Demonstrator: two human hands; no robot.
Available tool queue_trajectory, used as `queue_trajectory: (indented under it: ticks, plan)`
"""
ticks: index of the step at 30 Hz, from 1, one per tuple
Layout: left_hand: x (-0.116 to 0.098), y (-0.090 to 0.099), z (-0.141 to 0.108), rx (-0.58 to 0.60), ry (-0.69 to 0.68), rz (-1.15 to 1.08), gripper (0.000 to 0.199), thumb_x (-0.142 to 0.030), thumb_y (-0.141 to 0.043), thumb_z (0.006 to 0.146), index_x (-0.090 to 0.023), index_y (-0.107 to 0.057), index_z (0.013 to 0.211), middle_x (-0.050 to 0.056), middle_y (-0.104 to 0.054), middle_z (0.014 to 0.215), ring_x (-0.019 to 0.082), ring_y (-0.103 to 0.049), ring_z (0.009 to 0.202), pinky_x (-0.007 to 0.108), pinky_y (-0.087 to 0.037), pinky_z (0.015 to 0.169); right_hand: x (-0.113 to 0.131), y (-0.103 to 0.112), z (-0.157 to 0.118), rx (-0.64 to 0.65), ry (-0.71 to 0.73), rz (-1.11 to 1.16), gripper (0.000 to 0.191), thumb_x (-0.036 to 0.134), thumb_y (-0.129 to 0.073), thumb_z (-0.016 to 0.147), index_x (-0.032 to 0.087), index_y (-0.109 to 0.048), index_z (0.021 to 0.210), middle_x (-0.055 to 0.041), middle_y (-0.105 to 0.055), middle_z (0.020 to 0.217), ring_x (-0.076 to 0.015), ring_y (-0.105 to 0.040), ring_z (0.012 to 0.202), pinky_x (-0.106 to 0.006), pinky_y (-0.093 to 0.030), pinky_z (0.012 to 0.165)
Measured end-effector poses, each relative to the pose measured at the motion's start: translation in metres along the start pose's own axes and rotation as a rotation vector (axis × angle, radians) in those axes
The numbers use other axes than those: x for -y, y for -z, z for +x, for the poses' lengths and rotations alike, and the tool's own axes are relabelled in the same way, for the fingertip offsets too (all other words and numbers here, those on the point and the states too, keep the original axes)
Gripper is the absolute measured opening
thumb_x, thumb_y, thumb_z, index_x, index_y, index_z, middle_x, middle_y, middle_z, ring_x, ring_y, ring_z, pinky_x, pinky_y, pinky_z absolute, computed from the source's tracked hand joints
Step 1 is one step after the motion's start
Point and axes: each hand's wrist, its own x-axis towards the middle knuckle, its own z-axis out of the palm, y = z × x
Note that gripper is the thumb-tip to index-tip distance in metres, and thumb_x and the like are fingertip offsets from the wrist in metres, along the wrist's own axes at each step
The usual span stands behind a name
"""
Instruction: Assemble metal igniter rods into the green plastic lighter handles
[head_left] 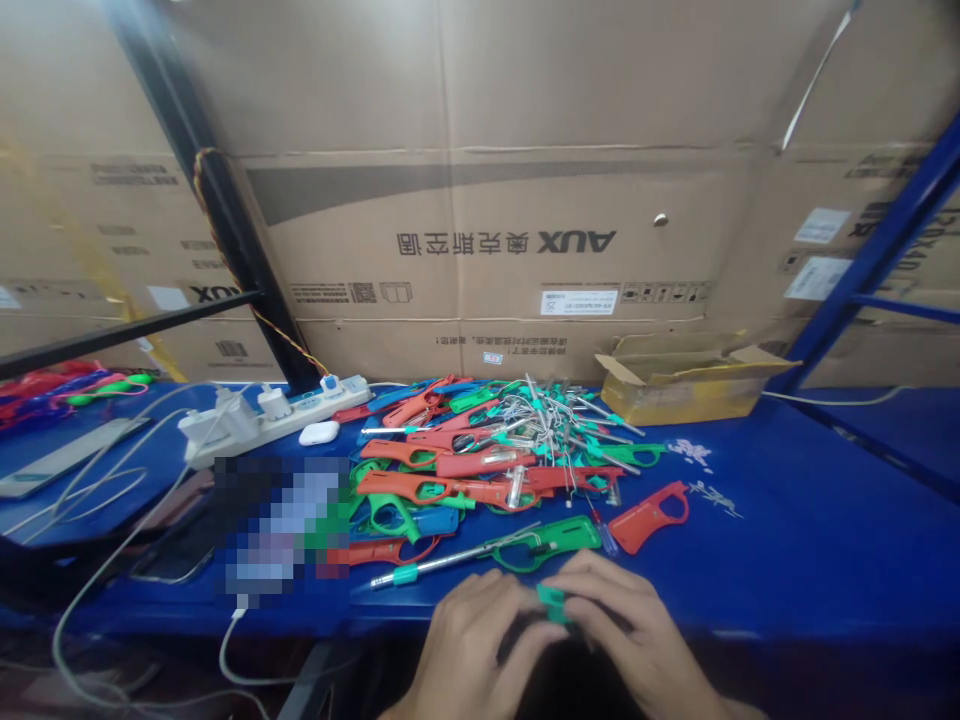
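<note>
Fingertips meet: the left hand [474,635] and the right hand [628,618] pinch a small green plastic piece [553,603] between them, equally near, its long axis too blurred to call. Just beyond, a slim, shiny metal tube [454,561] slants nearer the left; a smooth, looped green plastic handle shell [576,535] lies past both.

Heap of lighter parts [484,463] pretty much middle of table [795,560]. Box [682,405] far right, power strip [304,411] far left. Cardboard [487,200] behind everything. Left hand [471,635], right hand [634,625] near side, small piece [552,600] between.
</note>
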Motion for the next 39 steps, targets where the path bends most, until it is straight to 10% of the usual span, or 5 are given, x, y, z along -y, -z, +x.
queue_trajectory:
  ticks: [6, 11, 20, 39]
  plan:
    - [0.003, 0.017, 0.005, 0.029, -0.073, 0.135, 0.041, -0.051, -0.059, 0.102, -0.024, -0.055, 0.132, 0.003, -0.072, 0.096, 0.018, -0.071, 0.077, 0.027, -0.059, 0.067, 0.002, -0.006, 0.005, -0.009, -0.053, -0.046, 0.025, 0.03, -0.052, 0.106, 0.028, -0.077, 0.109, -0.0022, -0.071, 0.092, -0.0168, -0.068, 0.082, -0.025, -0.055, 0.074]
    - [0.01, 0.026, 0.012, 0.067, -0.195, 0.153, 0.017, -0.015, -0.05, 0.107, -0.022, -0.064, 0.114, 0.004, -0.069, 0.095, 0.017, -0.066, 0.079, 0.026, -0.053, 0.069, 0.001, 0.0, 0.009, 0.077, -0.008, -0.146, 0.024, 0.03, -0.052, 0.106, 0.029, -0.074, 0.115, -0.0012, -0.071, 0.095, -0.0161, -0.068, 0.086, -0.025, -0.055, 0.078]
    - [0.029, 0.051, 0.035, 0.121, -0.084, 0.32, 0.014, -0.018, -0.051, 0.104, -0.019, -0.062, 0.096, 0.003, -0.067, 0.089, 0.021, -0.064, 0.082, 0.032, -0.051, 0.072, -0.028, 0.026, 0.013, 0.018, 0.206, -0.692, 0.023, 0.029, -0.056, 0.105, 0.026, -0.07, 0.123, -0.007, -0.07, 0.113, -0.0221, -0.068, 0.097, -0.037, -0.056, 0.084]
    - [0.025, 0.031, 0.048, 0.325, -0.062, 0.646, 0.008, -0.017, -0.07, 0.093, -0.018, -0.064, 0.088, 0.003, -0.068, 0.092, 0.026, -0.06, 0.091, 0.041, -0.045, 0.087, -0.028, 0.024, 0.014, 0.093, 0.112, -0.558, 0.021, 0.029, -0.052, 0.106, 0.025, -0.072, 0.111, -0.005, -0.07, 0.108, -0.0203, -0.065, 0.096, -0.037, -0.051, 0.091]
